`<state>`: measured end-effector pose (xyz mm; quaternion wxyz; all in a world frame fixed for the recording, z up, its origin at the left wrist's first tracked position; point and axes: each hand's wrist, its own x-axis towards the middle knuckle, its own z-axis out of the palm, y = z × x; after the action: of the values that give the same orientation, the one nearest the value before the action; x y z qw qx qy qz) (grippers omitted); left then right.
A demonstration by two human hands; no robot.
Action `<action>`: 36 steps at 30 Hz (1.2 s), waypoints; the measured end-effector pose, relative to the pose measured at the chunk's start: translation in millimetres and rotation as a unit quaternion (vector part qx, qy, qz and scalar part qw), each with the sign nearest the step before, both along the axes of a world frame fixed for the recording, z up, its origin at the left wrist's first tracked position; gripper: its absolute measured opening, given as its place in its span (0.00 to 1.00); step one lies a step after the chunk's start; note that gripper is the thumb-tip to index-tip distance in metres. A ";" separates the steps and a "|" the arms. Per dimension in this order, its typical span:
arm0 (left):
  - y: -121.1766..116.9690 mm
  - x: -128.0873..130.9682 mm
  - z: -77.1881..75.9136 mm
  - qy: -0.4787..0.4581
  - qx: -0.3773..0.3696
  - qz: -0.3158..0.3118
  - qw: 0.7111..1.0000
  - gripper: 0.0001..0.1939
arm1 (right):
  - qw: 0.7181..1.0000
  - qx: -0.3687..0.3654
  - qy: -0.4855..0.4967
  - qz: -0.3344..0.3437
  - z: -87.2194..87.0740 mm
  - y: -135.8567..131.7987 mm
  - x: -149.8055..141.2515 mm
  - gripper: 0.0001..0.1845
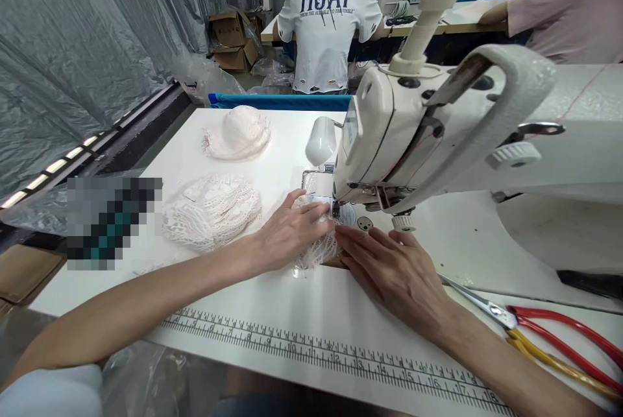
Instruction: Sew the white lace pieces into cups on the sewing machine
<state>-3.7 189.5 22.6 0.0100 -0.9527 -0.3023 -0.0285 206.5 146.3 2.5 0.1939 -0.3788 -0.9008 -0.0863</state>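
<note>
A piece of white lace fabric (318, 250) lies under the needle area of a white sewing machine (374, 138). My left hand (292, 229) bears down on this lace from the left, its fingertips close to the presser foot (335, 209). From the right, my right hand (389, 261) has its fingers together at the lace's right edge, just in front of the needle plate. The fingertips partly cover the lace, and the exact stitching point is hidden. To the left sit a bunched heap of lace (211, 209) and a pale cup-shaped lace piece (238, 131).
Scissors (501, 316) with red and yellow handles lie right of my right forearm. A printed ruler scale (311, 349) runs along the front of the white table (272, 313). Ahead, a person in a white shirt (331, 28) sits with their back turned; cardboard boxes (233, 41) stand beyond.
</note>
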 end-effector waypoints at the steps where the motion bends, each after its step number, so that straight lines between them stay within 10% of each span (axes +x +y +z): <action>1: 2.1 -0.9 -1.1 0.001 -0.002 -0.004 1.000 0.17 | 1.000 0.005 -0.002 -0.003 -0.3 0.7 -0.4 0.11; 36: 13.5 1.1 -6.9 0.044 0.027 0.039 0.998 0.21 | 0.999 0.025 0.003 -0.038 -8.7 2.8 -0.8 0.15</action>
<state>-2.6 202.9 15.7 0.0498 -0.9399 -0.3377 0.0055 205.7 149.1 -6.3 0.2031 -0.4083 -0.8825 -0.1153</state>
